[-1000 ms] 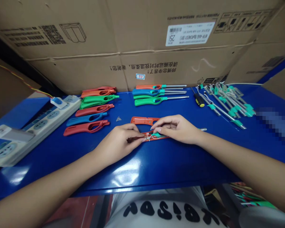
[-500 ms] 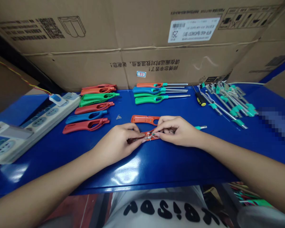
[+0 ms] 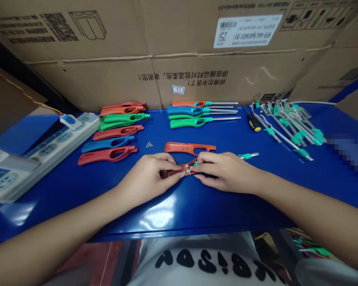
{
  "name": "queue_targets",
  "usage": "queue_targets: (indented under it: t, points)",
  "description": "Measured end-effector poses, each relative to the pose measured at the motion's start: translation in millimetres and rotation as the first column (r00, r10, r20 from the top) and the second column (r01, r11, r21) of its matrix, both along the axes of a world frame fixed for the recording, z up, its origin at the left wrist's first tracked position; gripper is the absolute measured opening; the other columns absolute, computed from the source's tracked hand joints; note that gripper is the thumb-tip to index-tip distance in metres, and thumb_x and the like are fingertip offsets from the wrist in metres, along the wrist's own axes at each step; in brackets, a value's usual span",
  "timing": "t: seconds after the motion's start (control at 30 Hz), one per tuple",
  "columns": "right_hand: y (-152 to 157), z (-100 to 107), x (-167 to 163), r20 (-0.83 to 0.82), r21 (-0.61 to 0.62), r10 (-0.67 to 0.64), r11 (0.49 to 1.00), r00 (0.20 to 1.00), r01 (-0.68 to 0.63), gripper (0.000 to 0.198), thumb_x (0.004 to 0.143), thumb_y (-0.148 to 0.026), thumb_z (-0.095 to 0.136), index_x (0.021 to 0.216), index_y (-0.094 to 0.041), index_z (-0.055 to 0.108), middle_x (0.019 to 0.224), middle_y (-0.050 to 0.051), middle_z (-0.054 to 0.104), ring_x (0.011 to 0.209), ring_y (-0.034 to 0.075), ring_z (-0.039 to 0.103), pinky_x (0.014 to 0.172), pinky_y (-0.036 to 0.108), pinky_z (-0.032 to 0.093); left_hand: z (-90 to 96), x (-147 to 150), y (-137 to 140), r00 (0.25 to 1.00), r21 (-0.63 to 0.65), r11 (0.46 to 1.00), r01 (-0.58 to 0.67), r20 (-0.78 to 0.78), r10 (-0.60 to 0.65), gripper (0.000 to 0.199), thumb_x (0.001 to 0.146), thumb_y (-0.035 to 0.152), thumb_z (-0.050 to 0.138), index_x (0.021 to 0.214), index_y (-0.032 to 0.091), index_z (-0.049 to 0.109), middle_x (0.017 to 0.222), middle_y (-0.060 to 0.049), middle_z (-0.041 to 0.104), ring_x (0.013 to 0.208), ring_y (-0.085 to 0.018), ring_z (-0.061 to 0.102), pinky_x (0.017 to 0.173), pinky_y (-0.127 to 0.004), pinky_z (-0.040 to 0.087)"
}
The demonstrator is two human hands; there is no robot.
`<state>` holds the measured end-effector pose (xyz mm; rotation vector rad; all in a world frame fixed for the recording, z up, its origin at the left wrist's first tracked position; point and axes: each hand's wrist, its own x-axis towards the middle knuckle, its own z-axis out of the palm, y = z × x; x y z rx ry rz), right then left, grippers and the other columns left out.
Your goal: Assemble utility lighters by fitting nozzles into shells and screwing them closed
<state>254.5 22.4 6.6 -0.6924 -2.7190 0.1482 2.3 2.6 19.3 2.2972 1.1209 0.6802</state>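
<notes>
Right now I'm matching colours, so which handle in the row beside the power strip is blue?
The blue handle, second from the front, between the front red handle and another red handle; no other there is blue.

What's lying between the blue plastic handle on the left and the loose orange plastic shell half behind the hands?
The head view shows a small pile of thin silvery pieces, perhaps screws, on the blue tabletop between that handle and shell half.
</notes>
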Motion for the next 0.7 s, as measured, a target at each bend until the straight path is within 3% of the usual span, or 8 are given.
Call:
queue_targets:
  t: [0.7]
  points:
    - [5.1, -6.1, -1.1, -0.081, -0.127, -0.011, 0.992, 0.997, 0.0, 0.021, 0.101, -0.026, 0.052, 0.11, -0.02, 0.07, 0.106, 0.007, 0.069, 0.086, 0.016, 0.067, 0.068, 0.026, 0.049, 0.0, -2.1, 6.1, 0.996, -0.246, 0.969, -0.031, 0.072, 0.05, 0.013, 0.089, 0.029, 0.072, 0.096, 0.022, 0.081, 0.084, -0.002, 0.07, 0.068, -0.012, 0.064, 0.059, -0.023, 0.047]
